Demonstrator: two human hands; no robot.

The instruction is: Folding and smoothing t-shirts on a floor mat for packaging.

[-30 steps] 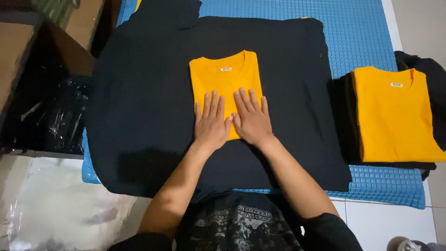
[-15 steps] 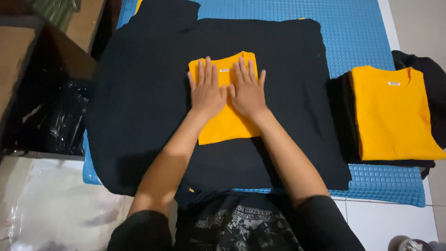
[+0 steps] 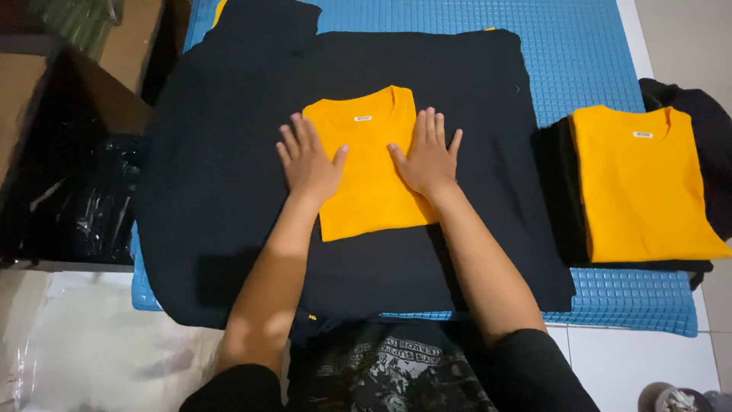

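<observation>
A folded yellow T-shirt (image 3: pixel 370 172) lies collar-up on a spread black garment (image 3: pixel 229 183). My left hand (image 3: pixel 309 160) rests flat on the shirt's left edge, fingers apart. My right hand (image 3: pixel 428 156) rests flat on its right edge, fingers spread the same way. Neither hand grips anything. The black garment covers most of a blue gridded mat (image 3: pixel 587 53).
To the right, another folded yellow T-shirt (image 3: pixel 640 183) tops a stack of dark clothes (image 3: pixel 560 194) on the mat. A cardboard box with black plastic-wrapped items (image 3: pixel 84 198) stands at the left. Clear plastic sheeting (image 3: pixel 99 351) lies on the floor at lower left.
Both hands slid up the yellow shirt from its lower half to the collar area, then moved apart to the shirt's left and right edges.
</observation>
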